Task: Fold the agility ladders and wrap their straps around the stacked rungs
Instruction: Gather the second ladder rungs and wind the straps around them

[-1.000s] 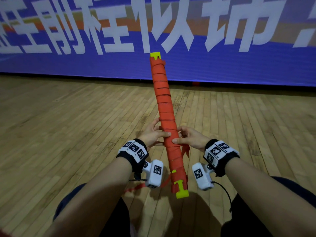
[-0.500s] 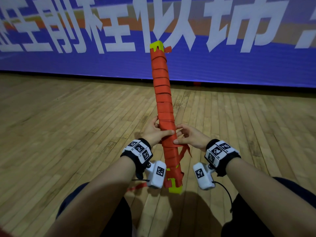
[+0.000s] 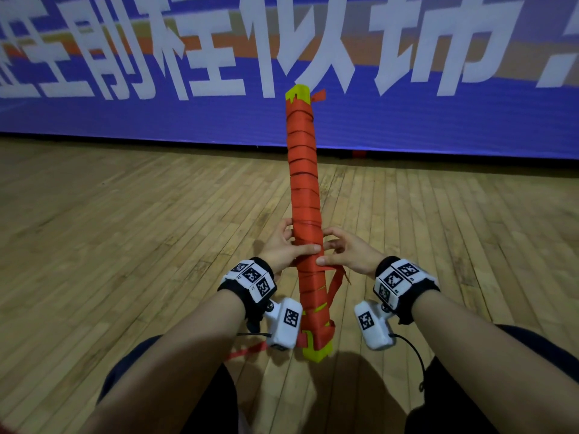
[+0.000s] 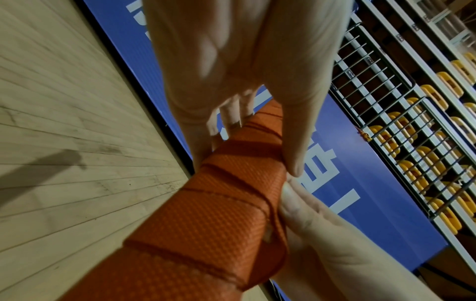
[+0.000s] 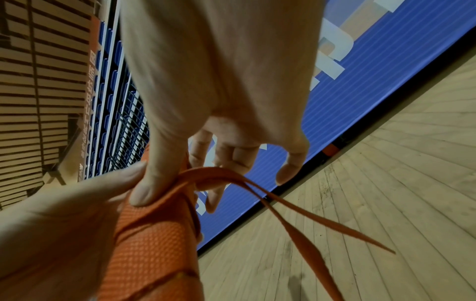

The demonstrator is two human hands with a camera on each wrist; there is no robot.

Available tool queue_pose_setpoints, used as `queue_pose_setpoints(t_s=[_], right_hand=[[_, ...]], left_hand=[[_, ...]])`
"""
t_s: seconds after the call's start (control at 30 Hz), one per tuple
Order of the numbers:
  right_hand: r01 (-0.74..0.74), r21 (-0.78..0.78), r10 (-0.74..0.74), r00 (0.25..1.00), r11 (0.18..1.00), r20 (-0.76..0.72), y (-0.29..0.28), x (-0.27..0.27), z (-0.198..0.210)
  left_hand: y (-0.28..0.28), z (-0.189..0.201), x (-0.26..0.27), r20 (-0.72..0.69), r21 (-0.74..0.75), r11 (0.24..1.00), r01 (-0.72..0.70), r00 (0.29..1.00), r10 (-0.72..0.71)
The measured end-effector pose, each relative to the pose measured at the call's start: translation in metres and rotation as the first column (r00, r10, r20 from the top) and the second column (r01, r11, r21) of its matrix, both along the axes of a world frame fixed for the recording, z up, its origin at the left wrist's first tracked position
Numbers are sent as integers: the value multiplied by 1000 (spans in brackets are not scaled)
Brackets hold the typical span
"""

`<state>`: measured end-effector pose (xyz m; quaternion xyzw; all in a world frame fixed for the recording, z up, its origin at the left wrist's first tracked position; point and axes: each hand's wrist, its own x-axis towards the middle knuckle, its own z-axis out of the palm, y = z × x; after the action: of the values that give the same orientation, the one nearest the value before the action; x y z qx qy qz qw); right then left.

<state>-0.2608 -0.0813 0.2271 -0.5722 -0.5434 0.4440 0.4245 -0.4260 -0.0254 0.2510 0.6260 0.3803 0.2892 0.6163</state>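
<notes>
A long bundle of stacked yellow rungs [image 3: 305,189] is wound along its length in orange strap, with yellow ends showing at top [image 3: 298,93] and bottom [image 3: 316,350]. It points away from me, tilted up off the floor. My left hand [image 3: 286,245] grips its lower middle, thumb across the front [image 4: 291,150]. My right hand [image 3: 341,253] pinches the strap against the bundle with its thumb [image 5: 152,183]. A loose strap end [image 5: 296,220] loops off to the right and hangs down [image 3: 336,281].
The wooden floor [image 3: 125,230] stretches all around. A blue banner with white characters [image 3: 407,120] runs along the far wall. A red strap piece [image 3: 244,352] lies on the floor near my left knee. Railings and yellow seats [image 4: 412,132] stand above the banner.
The bundle's far end has tipped higher and it has turned a little in my hands. Both hands stay at its lower middle, the right thumb still on the strap.
</notes>
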Motion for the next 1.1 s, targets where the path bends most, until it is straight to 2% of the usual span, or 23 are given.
queue_pose_setpoints(t_s=[0.17, 0.37, 0.57, 0.77, 0.9, 1.0, 1.1], right_hand=[[-9, -3, 9, 1000, 1000, 1, -1, 2, 3], [-82, -21, 82, 997, 996, -3, -4, 1, 7], [-42, -30, 40, 997, 999, -60, -3, 0, 5], [14, -26, -14, 1000, 1000, 10, -2, -9, 0], [38, -20, -37, 997, 999, 64, -1, -9, 0], [-9, -32, 12, 996, 999, 92, -1, -3, 3], [-56, -25, 56, 998, 998, 27, -1, 3, 2]], left_hand=[[0, 1, 1, 104, -76, 997, -4, 995, 12], [1, 0, 1, 143, -109, 993, 42, 989, -26], [5, 3, -1, 68, -48, 996, 76, 995, -73], [7, -1, 1, -97, 99, 992, 77, 993, -67], [8, -2, 2, -76, 92, 995, 45, 996, -38], [11, -5, 0, -45, 62, 998, 22, 999, -19], [12, -1, -3, -20, 21, 999, 39, 999, -38]])
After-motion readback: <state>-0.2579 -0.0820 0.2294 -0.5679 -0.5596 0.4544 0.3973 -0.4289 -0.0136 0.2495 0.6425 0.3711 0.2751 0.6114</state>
